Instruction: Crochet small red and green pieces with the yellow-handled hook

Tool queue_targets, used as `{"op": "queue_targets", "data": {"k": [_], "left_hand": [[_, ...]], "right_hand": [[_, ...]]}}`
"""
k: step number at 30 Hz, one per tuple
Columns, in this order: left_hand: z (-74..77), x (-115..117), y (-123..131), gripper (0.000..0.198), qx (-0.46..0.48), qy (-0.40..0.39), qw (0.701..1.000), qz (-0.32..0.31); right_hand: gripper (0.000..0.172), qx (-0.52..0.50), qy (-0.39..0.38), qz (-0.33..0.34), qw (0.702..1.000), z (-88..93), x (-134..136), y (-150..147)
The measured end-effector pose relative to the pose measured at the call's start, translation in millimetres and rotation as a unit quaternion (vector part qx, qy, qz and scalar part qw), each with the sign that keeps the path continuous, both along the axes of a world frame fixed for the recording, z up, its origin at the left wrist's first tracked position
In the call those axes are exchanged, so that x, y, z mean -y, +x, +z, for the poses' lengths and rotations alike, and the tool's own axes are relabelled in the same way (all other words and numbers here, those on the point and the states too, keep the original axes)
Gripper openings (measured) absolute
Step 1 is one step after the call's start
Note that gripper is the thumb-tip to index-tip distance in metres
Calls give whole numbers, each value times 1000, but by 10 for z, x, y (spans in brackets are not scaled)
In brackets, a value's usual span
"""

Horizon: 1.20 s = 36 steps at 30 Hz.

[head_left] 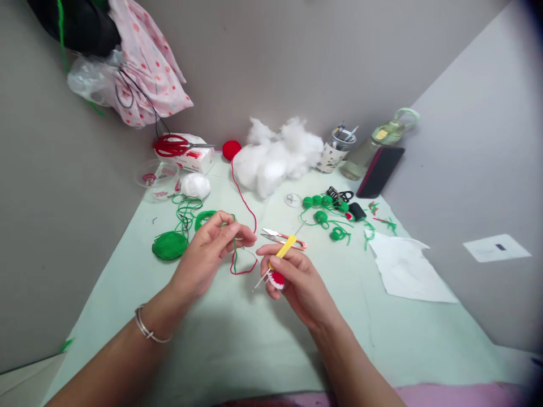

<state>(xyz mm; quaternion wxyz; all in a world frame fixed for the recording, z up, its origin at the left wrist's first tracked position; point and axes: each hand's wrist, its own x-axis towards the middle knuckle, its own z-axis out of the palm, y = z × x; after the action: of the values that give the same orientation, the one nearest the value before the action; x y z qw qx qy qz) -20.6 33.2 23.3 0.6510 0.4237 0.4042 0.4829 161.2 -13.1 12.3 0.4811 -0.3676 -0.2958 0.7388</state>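
Note:
My left hand [206, 249] is closed, with thumb and forefinger pinching a strand of green yarn [235, 254] that hangs below the fingertips. To its right, my right hand [303, 280] grips a yellow-handled crochet hook [283, 252], the hook end slanting down to the left. The same hand holds a small red crocheted piece [277, 279] with a white edge under the hook. Red yarn [244, 273] loops between the hands, and part of its run is hidden by my left fingers. Thread snips [292, 243] with orange handles lie just beyond my right hand.
Beyond the hands are white stuffing [278, 158], a red yarn ball [231, 150], a white ball [195, 185] and a green yarn bundle [169, 246]. Green crocheted balls [321, 217], a propped phone [380, 172], a bottle [369, 150] and white tissue [409, 265] sit on the right.

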Motion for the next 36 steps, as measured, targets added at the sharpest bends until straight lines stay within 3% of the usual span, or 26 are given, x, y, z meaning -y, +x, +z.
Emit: {"op": "queue_targets", "data": {"k": [7, 14, 17, 21, 23, 25, 27, 28, 29, 32, 36], "left_hand": [[-63, 161, 325, 24, 122, -53, 989, 70], [-89, 219, 443, 19, 122, -37, 985, 113], [-75, 237, 484, 21, 121, -46, 986, 106], [-79, 167, 392, 22, 110, -42, 990, 75], [-94, 80, 240, 22, 46, -19, 997, 64], [-101, -2, 47, 22, -123, 45, 991, 18], [-91, -32, -126, 21, -296, 130, 944, 71], [-79, -18, -185, 22, -321, 143, 932, 93], [-65, 13, -219, 21, -300, 128, 941, 90], [-26, 155, -162, 26, -129, 61, 990, -10], [-24, 211, 119, 37, 40, 12, 995, -92]], "right_hand": [[27, 13, 5, -40, 999, -44, -4, -66], [29, 59, -4, -63, 996, -144, 19, -160], [29, 88, 5, -29, 996, -141, 27, -181], [29, 99, 7, -33, 995, -115, 12, -146], [28, 70, -17, -32, 997, -102, -10, -100], [27, 38, -39, -24, 998, -84, -37, -45], [27, 16, -52, -18, 998, -61, -60, 1], [27, 10, -55, -19, 998, -50, -68, 16], [27, 9, -56, -20, 998, -39, -72, 26], [26, 17, -50, -19, 998, -14, -68, 24], [25, 24, -36, -8, 999, 8, -36, -1]]}}
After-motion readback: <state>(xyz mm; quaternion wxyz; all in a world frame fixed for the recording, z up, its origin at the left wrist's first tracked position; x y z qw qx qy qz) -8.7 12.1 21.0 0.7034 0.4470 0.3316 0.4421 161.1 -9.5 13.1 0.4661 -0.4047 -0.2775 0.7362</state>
